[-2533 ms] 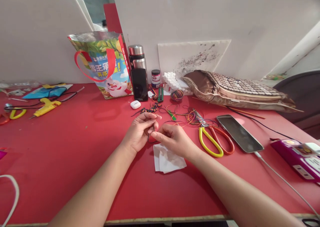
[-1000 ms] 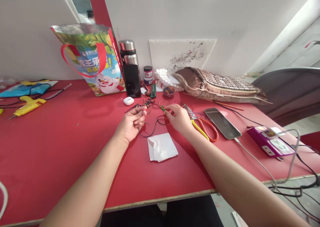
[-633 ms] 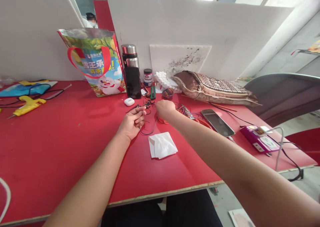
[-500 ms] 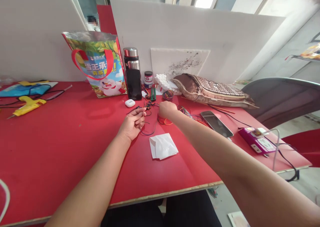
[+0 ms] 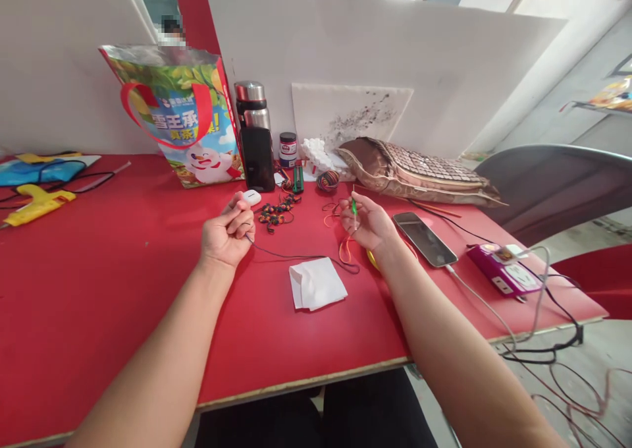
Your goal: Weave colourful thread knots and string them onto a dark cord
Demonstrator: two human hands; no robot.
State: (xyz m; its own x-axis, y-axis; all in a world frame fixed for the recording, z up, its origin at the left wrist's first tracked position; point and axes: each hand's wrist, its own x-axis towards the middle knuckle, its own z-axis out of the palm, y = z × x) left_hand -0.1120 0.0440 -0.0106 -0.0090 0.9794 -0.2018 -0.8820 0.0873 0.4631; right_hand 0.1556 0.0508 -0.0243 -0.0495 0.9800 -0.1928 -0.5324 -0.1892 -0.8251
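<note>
My left hand (image 5: 228, 232) is closed on one end of a thin dark cord (image 5: 291, 257), beside the white earbud case (image 5: 252, 197). From there the cord runs right across the red table and bends back in a loop beyond the folded tissue. In my right hand (image 5: 369, 223), held between thumb and fingers, is a slim green tool (image 5: 354, 206) with a thin pointed end; its exact kind is unclear. Between the hands lies a knotted multicolour cord piece (image 5: 277, 213). Orange cord (image 5: 346, 250) trails below the right hand, with a yellow item (image 5: 372, 259) partly hidden by the wrist.
A folded white tissue (image 5: 317, 283) lies in front. Behind stand a shopping bag (image 5: 197, 118), flask (image 5: 251, 102), black phone (image 5: 257, 161), jar (image 5: 288, 150) and cord ball (image 5: 327, 181). Rightward are a charging phone (image 5: 425, 239) and purple power strip (image 5: 503, 270); a yellow glue gun (image 5: 37, 204) is left.
My hands have moved apart; the left went left with the cord, drawing it across the table. My right hand moved right and turned over, showing the green tool. The knotted piece is now uncovered.
</note>
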